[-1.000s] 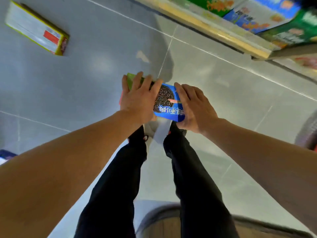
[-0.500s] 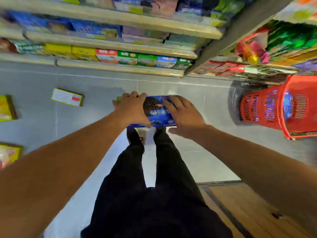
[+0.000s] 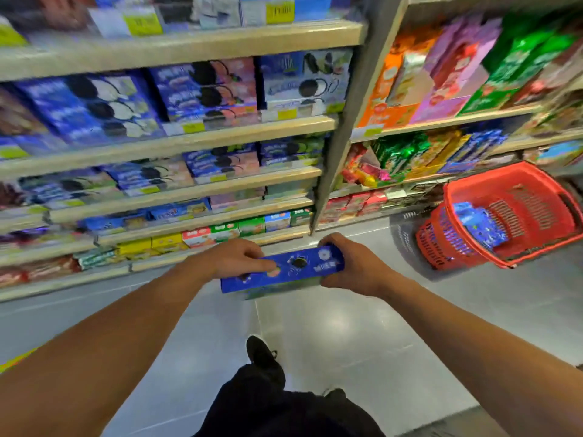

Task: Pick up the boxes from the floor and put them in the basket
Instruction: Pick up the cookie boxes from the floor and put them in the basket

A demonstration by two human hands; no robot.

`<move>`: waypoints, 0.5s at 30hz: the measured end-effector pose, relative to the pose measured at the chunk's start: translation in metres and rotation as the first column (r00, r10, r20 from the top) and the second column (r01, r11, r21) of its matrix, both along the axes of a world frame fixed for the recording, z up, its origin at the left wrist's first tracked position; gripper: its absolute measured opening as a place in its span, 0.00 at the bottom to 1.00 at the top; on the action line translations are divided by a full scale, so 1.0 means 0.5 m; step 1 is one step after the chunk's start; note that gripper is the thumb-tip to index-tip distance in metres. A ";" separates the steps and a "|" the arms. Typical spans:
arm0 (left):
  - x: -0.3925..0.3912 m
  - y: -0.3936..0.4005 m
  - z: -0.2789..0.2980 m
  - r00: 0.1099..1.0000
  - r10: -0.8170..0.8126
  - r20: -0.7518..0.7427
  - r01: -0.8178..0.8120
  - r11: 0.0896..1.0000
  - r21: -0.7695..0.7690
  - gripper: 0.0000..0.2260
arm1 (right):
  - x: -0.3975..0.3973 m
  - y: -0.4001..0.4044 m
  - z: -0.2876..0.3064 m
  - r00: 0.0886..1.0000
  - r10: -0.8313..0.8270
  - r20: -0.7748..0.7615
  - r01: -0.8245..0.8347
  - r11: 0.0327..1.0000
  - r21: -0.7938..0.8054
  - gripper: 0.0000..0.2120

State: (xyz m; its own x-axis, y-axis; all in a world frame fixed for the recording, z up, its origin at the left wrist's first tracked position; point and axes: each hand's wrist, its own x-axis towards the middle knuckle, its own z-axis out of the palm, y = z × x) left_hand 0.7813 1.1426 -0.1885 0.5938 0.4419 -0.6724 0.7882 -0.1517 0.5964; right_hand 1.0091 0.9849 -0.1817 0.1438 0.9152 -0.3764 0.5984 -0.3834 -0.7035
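A flat blue cardboard cookie box (image 3: 284,270) is held off the grey tiled floor (image 3: 331,335) between both hands, near the middle of the view. The left hand (image 3: 230,258) grips its left end, fingers curled over the top face; the right hand (image 3: 350,266) clasps its right end. A greenish box edge shows just beneath it. To the right, well apart, a red plastic shopping basket (image 3: 517,216) stands tilted on the floor with a blue packet (image 3: 479,222) inside. Stocked store shelves (image 3: 189,134) fill the far side.
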 end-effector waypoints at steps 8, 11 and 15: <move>0.054 -0.131 0.110 0.730 0.575 0.371 -0.533 0.817 -0.218 0.09 | 0.090 -0.105 0.067 0.764 -0.415 -0.493 0.526 0.844 0.103 0.25; 0.114 -0.203 0.150 0.550 0.678 0.488 -0.633 0.719 -0.286 0.10 | 0.103 -0.144 0.109 0.691 -0.514 -0.508 0.666 0.726 0.172 0.17; 0.195 -0.274 0.196 0.519 0.607 0.602 -0.711 0.698 -0.090 0.11 | 0.136 -0.187 0.161 0.669 -0.540 -0.511 0.710 0.667 0.225 0.20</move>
State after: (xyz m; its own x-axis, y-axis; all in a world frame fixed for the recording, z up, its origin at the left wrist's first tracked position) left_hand 0.8788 1.0056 -0.0906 0.3132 0.9248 -0.2162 0.2342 0.1454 0.9613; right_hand 1.0770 0.8912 -0.1011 0.6635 0.7262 -0.1803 -0.0264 -0.2181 -0.9756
